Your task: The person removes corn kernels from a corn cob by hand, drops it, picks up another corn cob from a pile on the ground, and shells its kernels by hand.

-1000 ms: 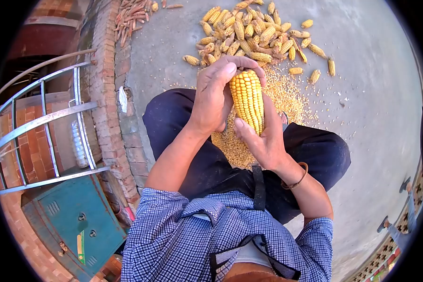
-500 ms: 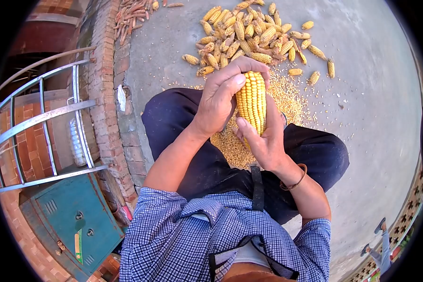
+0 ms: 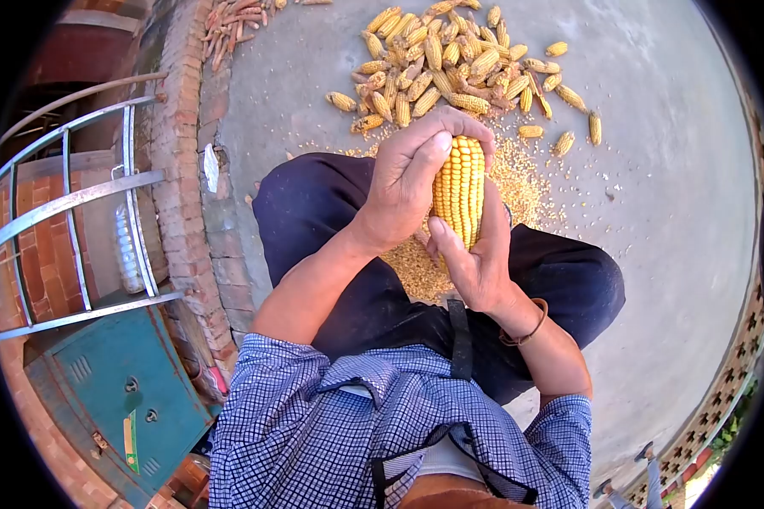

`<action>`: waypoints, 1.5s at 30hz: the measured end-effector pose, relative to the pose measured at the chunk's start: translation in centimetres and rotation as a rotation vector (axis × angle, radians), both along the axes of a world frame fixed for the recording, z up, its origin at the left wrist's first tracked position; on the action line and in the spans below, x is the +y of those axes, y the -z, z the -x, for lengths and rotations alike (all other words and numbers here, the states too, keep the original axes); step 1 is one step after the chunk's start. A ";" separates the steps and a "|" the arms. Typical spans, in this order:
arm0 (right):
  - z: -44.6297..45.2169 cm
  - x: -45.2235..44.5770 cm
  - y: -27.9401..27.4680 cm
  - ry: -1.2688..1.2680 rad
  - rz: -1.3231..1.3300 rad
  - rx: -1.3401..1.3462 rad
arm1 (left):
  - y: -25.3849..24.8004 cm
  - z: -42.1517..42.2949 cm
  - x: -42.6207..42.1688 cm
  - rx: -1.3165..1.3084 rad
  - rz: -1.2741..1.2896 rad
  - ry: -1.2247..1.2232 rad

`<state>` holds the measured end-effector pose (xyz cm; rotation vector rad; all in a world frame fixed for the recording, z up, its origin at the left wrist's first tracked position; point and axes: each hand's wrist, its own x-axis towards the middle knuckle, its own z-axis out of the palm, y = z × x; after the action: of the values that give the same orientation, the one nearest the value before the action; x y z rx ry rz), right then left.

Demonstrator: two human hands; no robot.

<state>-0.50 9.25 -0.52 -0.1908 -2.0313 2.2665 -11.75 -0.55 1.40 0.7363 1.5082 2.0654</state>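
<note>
Between my two hands is a yellow ear of corn, tilted slightly, its kernel rows facing up. My left hand wraps round its far end, thumb along the side and fingers curled over the tip. The near end rests in my right hand, with the thumb lying against the kernels and the other fingers mostly hidden beneath. Below the hands, loose corn kernels cover the ground between my legs and spread out past my knees.
Beyond the kernels lies a heap of corn ears. Stripped cobs are piled at the far left by a brick edging. A metal railing and a green metal cabinet stand on my left. Another person's legs show at lower right.
The view has shifted slightly. Both hands keep hold of the ear of corn, with little visible change in grip. The other person's legs at lower right have moved down and left in the picture.
</note>
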 end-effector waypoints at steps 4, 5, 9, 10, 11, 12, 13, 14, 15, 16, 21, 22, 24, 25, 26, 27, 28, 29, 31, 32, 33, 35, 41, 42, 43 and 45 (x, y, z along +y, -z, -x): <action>0.2 -0.3 -0.1 0.004 0.060 -0.015 | -0.2 -0.1 -0.1 -0.063 0.024 -0.030; 0.2 -0.3 -0.2 0.010 0.069 -0.025 | -0.2 -0.1 -0.1 -0.080 0.023 -0.034; 0.7 0.1 -2.2 -0.031 0.177 -0.030 | -0.4 0.3 -0.3 -0.151 -0.030 -0.020; 0.6 0.4 -2.1 -0.047 0.205 -0.045 | -0.6 0.4 -0.3 -0.169 -0.055 -0.011; 0.6 0.9 -1.8 -0.080 0.235 -0.051 | -0.8 0.4 -0.4 -0.210 -0.087 -0.003; 0.7 1.3 -1.6 -0.112 0.265 -0.059 | -1.1 0.4 -0.4 -0.253 -0.119 0.007; 0.8 1.7 -1.5 -0.143 0.297 -0.068 | -1.2 0.4 -0.4 -0.297 -0.150 0.018; 0.7 2.0 -1.4 -0.163 0.349 -0.093 | -1.0 0.6 -0.4 -0.323 -0.189 0.042; 0.7 2.2 -1.4 -0.182 0.401 -0.119 | -1.2 0.5 -0.5 -0.330 -0.181 0.052; 0.7 2.6 -1.6 -0.218 0.467 -0.141 | -1.5 0.5 -0.7 -0.334 -0.172 0.063; 0.7 3.5 -2.0 -0.281 0.589 -0.243 | -1.0 0.7 -0.9 -0.375 -0.250 0.114; 0.8 3.5 -2.2 -0.276 0.587 -0.265 | -0.9 0.8 -1.0 -0.388 -0.263 0.115; 0.7 3.7 -2.1 -0.284 0.598 -0.295 | -0.6 0.9 -1.1 -0.391 -0.283 0.128; 0.7 3.8 -2.0 -0.297 0.611 -0.302 | -0.4 0.9 -1.2 -0.384 -0.290 0.137; 0.7 3.8 -1.9 -0.300 0.625 -0.303 | -0.3 1.0 -1.3 -0.376 -0.297 0.146; 0.8 3.8 -1.9 -0.304 0.640 -0.305 | -0.4 0.9 -1.3 -0.416 -0.307 0.124; 0.8 3.8 -1.8 -0.308 0.655 -0.307 | -0.6 0.7 -1.2 -0.457 -0.318 0.101; 0.8 3.7 -1.5 -0.306 0.678 -0.282 | -0.8 0.6 -1.2 -0.497 -0.328 0.078; 0.6 3.7 -0.8 -0.302 0.723 -0.231 | -0.7 0.8 -1.3 -0.457 -0.353 0.057; 0.5 3.5 -0.9 -0.262 0.709 -0.216 | -0.6 0.9 -1.4 -0.437 -0.365 0.047; 0.5 3.7 -0.7 -0.234 0.694 -0.192 | -0.8 0.9 -1.6 -0.467 -0.343 0.037; 0.4 4.2 -0.3 -0.189 0.676 -0.152 | -1.7 0.9 -2.0 -0.531 -0.302 0.023; 0.3 5.1 -0.7 -0.189 0.700 -0.106 | -3.4 -0.1 -2.2 -0.227 0.206 0.049; 0.2 4.9 -0.7 -0.198 0.709 -0.105 | -3.4 -0.2 -2.2 -0.223 0.203 0.070; 0.0 4.8 -0.6 -0.218 0.700 -0.113 | -3.5 -0.3 -2.3 -0.219 0.200 0.092; -0.3 4.6 -0.6 -0.242 0.693 -0.147 | -3.4 -0.4 -2.2 -0.231 0.123 0.125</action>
<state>-0.24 13.85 0.05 -0.1642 -1.2844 3.1107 -11.36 -2.73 4.80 0.5122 1.4081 1.8758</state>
